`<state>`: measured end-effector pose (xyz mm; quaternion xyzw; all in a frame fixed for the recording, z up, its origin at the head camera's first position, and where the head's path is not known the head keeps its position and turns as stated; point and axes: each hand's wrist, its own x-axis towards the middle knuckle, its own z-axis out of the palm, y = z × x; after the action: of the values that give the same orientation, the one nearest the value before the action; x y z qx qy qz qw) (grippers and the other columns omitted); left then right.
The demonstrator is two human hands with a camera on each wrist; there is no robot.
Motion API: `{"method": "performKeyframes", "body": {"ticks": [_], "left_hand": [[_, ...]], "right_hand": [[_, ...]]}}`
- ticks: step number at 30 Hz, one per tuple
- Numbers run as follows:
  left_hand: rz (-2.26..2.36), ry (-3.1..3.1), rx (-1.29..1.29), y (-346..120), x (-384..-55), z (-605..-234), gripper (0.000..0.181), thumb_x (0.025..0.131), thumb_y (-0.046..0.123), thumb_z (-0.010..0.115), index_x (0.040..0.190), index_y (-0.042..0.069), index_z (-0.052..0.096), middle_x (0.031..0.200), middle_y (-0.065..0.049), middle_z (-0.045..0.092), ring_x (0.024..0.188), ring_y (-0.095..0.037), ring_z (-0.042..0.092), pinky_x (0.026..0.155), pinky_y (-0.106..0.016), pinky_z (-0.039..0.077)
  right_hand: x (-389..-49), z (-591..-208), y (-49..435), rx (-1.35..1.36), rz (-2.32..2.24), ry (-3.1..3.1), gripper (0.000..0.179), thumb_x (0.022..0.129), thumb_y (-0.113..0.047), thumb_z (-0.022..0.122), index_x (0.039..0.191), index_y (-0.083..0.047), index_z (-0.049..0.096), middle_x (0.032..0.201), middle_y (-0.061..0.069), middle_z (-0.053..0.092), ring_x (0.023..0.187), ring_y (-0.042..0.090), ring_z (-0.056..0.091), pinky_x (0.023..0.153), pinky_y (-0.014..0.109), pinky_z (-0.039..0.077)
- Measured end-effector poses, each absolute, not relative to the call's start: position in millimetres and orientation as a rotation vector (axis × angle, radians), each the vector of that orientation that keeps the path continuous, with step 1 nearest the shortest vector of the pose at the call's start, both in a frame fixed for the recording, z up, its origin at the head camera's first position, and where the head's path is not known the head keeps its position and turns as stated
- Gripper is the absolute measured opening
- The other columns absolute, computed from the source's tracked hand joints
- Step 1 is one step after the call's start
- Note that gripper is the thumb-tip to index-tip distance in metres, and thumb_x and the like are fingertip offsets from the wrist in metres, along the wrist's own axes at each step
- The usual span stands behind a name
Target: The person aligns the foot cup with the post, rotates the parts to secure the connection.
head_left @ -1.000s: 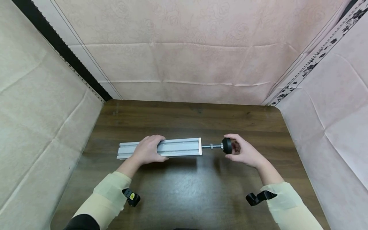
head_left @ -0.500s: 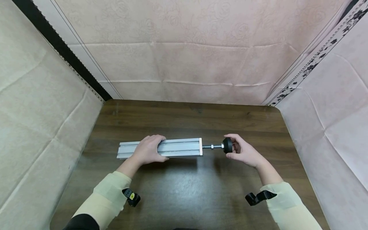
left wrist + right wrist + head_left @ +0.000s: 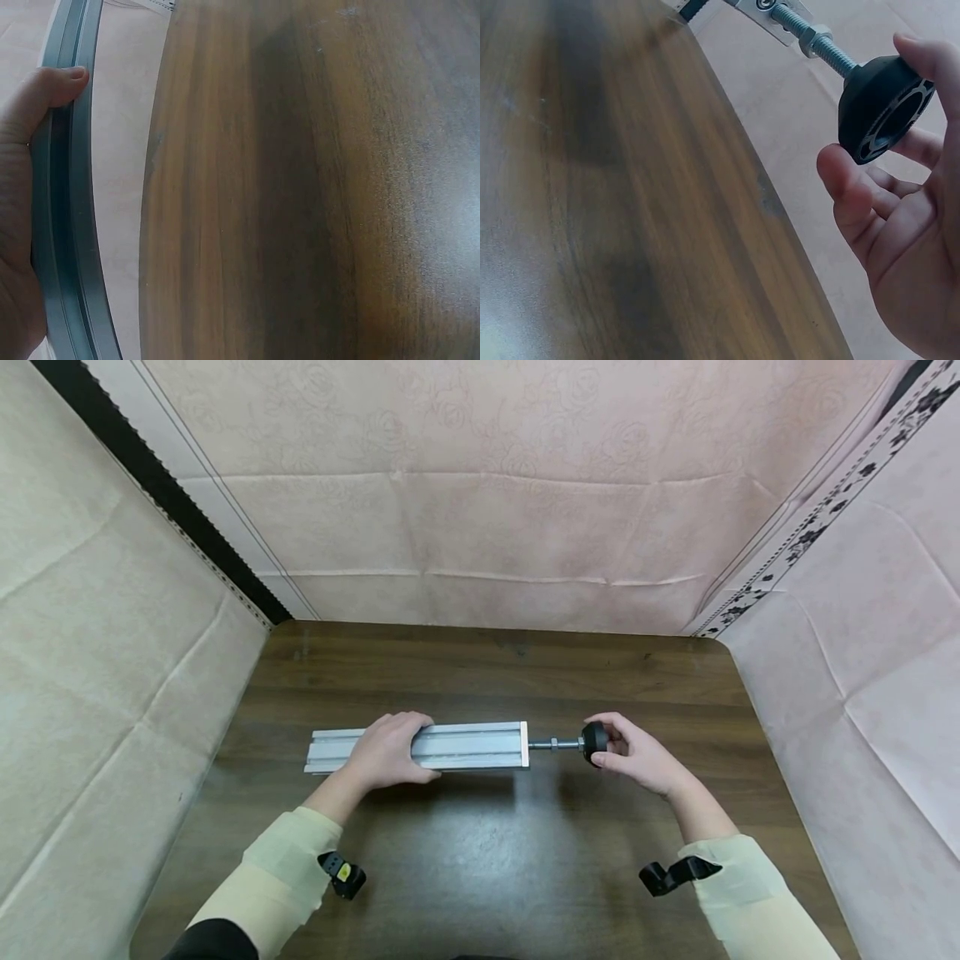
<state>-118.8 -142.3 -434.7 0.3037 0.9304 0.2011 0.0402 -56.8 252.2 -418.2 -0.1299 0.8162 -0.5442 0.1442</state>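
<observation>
In the head view, a silver aluminium profile [image 3: 468,746] lies crosswise above the table. My left hand [image 3: 390,750] grips it around the middle, thumb along the near side; the left wrist view shows a finger over the grooved profile [image 3: 66,195]. From its right end plate sticks a threaded rod [image 3: 543,744] with a nut [image 3: 815,41] partway along. At the rod's outer end sits a black round levelling foot [image 3: 593,742]. My right hand [image 3: 637,756] pinches the foot's rim between thumb and fingers. The foot's hollow underside [image 3: 896,120] faces the palm in the right wrist view.
A brown wood-grain table [image 3: 480,677] lies below, with the profile's shadow on it. Pale cloth hangs behind it [image 3: 480,543] and on both sides. Each sleeve carries a black wrist mount, the right mount [image 3: 675,875] included.
My right thumb and fingers have shifted on the levelling foot's rim, the thumb now higher over its near edge. The left hand and the profile stay nearly still.
</observation>
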Motion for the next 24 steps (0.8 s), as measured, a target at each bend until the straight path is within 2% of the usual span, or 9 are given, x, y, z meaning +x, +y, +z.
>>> {"method": "performKeyframes", "body": {"ticks": [3,10,16,21,24], "left_hand": [[0.613,2.853,0.933,-142.4,-119.4,-433.8,0.069,0.063,0.05,0.077,0.115,0.009,0.059,0.111,-0.004,0.062,0.101,-0.019,0.055,0.09,-0.041,0.042],[0.609,2.848,0.93,-142.5,-119.0,-433.6,0.069,0.064,0.05,0.076,0.116,0.008,0.058,0.112,-0.004,0.061,0.101,-0.02,0.055,0.091,-0.042,0.041],[0.616,2.855,0.919,-143.1,-118.6,-436.0,0.069,0.063,0.05,0.076,0.116,0.009,0.059,0.113,-0.004,0.061,0.102,-0.02,0.055,0.092,-0.042,0.041],[0.622,2.857,0.921,-143.6,-119.1,-437.8,0.07,0.063,0.052,0.076,0.116,0.009,0.059,0.112,-0.004,0.061,0.102,-0.02,0.055,0.092,-0.041,0.041],[0.62,2.863,0.922,-143.9,-119.3,-437.8,0.07,0.063,0.051,0.076,0.116,0.009,0.059,0.112,-0.004,0.061,0.102,-0.02,0.055,0.092,-0.042,0.041]], "right_hand": [[-57.1,-419.4,252.4,-0.377,-1.576,2.337,0.042,0.09,-0.01,0.061,0.127,-0.004,0.043,0.092,0.018,0.052,0.068,0.024,0.057,0.053,0.032,0.048],[-57.2,-419.8,251.2,-0.355,-1.593,2.331,0.042,0.09,-0.011,0.061,0.127,-0.005,0.044,0.092,0.017,0.053,0.071,0.043,0.056,0.052,0.034,0.048],[-58.4,-420.4,251.8,-0.371,-1.574,2.346,0.044,0.089,-0.012,0.062,0.129,-0.006,0.043,0.094,0.018,0.052,0.072,0.04,0.057,0.053,0.036,0.048],[-56.5,-420.4,255.5,-0.411,-1.517,2.436,0.065,0.084,-0.012,0.069,0.138,-0.008,0.033,0.114,0.019,0.049,0.088,0.029,0.056,0.067,0.028,0.049],[-53.7,-420.3,257.7,-0.441,-1.526,2.453,0.082,0.079,-0.008,0.074,0.144,-0.013,0.024,0.126,0.02,0.042,0.094,0.027,0.055,0.072,0.027,0.047]]}}
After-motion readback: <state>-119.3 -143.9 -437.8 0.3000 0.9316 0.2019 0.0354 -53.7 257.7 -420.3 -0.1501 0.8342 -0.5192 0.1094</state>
